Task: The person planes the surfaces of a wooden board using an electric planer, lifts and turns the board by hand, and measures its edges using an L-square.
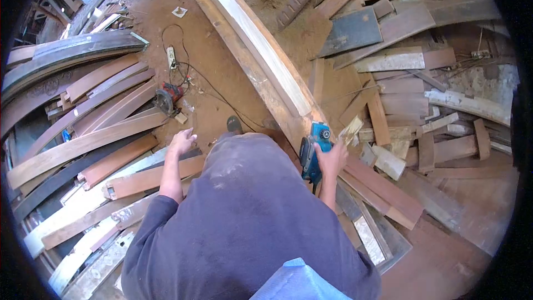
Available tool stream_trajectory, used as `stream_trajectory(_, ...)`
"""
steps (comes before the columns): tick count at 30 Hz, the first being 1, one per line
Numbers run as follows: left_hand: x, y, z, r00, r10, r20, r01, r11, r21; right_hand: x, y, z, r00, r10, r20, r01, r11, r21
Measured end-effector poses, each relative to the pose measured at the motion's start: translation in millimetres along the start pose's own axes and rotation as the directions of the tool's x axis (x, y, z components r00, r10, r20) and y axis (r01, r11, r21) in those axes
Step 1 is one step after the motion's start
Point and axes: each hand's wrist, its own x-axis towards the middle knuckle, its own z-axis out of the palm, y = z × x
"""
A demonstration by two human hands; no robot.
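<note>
Now right hand grips planer by beam edge; left hand spread over floor

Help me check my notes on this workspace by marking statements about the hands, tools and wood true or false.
1. The right hand holds a blue power tool. True.
2. The left hand is gripping the red tool. False: the left hand is empty, and the red tool lies on the ground beyond it.
3. Curved boards lie piled on the person's left. True.
4. The blue power tool is among the boards on the person's left. False: it is in the right hand, near the closer end of the long beam's pale strip.
5. A white socket strip lies on the ground. True.
</note>
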Motion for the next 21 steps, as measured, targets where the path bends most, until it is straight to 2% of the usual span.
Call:
stream_trajectory(2, 3.5, 13.2, -0.1, 0.994, 0.084, -0.073, -0.086, 0.996, -0.029, 41.0, -36.5, 7.5, 0.97, -0.224, 0.091, 0.184, 0.93, 0.319)
stream_trajectory(4, 12.8, 27.6, 2.7, 0.988, 0.149, -0.044, -0.15, 0.989, -0.013, 65.9, -104.2, 0.4, 0.911, -0.387, 0.139, 0.348, 0.906, 0.243)
stream_trajectory(5, 21.6, 39.9, 2.4, 0.977, 0.214, -0.019, -0.214, 0.977, 0.001, 77.0, -122.7, 10.0, 0.911, -0.394, 0.123, 0.358, 0.902, 0.241)
stream_trajectory(6, 27.1, 54.0, 1.7, 0.975, 0.219, -0.035, -0.219, 0.976, -0.009, 88.9, -134.7, 27.8, 0.881, -0.431, 0.195, 0.403, 0.9, 0.166)
stream_trajectory(7, 30.0, 68.3, 1.1, 0.952, 0.304, -0.025, -0.303, 0.953, 0.024, 100.6, -141.9, 44.1, 0.845, -0.461, 0.272, 0.455, 0.886, 0.091)
stream_trajectory(8, 31.4, 82.3, 1.9, 0.924, 0.381, -0.013, -0.38, 0.923, 0.055, 112.7, -143.0, 59.0, 0.836, -0.48, 0.265, 0.475, 0.876, 0.086)
stream_trajectory(10, 30.9, 111.3, 3.2, 0.864, 0.491, -0.112, -0.493, 0.87, 0.01, 120.9, -129.7, 79.8, 0.773, -0.526, 0.354, 0.43, 0.846, 0.316)
stream_trajectory(14, -11.0, 176.8, 6.7, 0.844, 0.422, -0.331, -0.515, 0.811, -0.279, 85.9, -126.1, 63.9, 0.74, -0.559, 0.374, 0.475, 0.828, 0.299)
stream_trajectory(15, -17.8, 186.2, 15.7, 0.869, 0.372, -0.325, -0.488, 0.751, -0.445, 66.3, -121.9, 51.4, 0.724, -0.561, 0.401, 0.414, 0.819, 0.398)
stream_trajectory(16, -22.9, 198.1, 27.5, 0.869, 0.364, -0.335, -0.487, 0.749, -0.45, 50.4, -116.4, 35.9, 0.708, -0.561, 0.429, 0.342, 0.804, 0.486)
stream_trajectory(17, -28.3, 211.1, 41.7, 0.925, 0.274, -0.262, -0.371, 0.508, -0.778, 37.5, -115.3, 8.9, 0.655, -0.568, 0.498, 0.274, 0.793, 0.544)
stream_trajectory(18, -32.7, 222.6, 52.1, 0.962, 0.224, -0.157, -0.198, 0.172, -0.965, 27.7, -113.1, -12.6, 0.596, -0.578, 0.558, 0.2, 0.779, 0.594)
stream_trajectory(19, -34.5, 230.6, 60.0, 0.953, 0.271, -0.132, -0.145, 0.03, -0.989, 21.6, -102.7, -16.6, 0.542, -0.594, 0.594, 0.085, 0.742, 0.665)
stream_trajectory(20, -26.2, 238.1, 76.7, 0.91, 0.307, -0.279, -0.268, -0.076, -0.96, 17.9, -94.5, -16.8, 0.541, -0.6, 0.588, 0.091, 0.738, 0.669)
stream_trajectory(21, -31.6, 244.9, 79.6, 0.9, 0.331, -0.283, -0.237, -0.173, -0.956, 13.9, -86.1, -17.0, 0.483, -0.584, 0.652, -0.168, 0.669, 0.724)
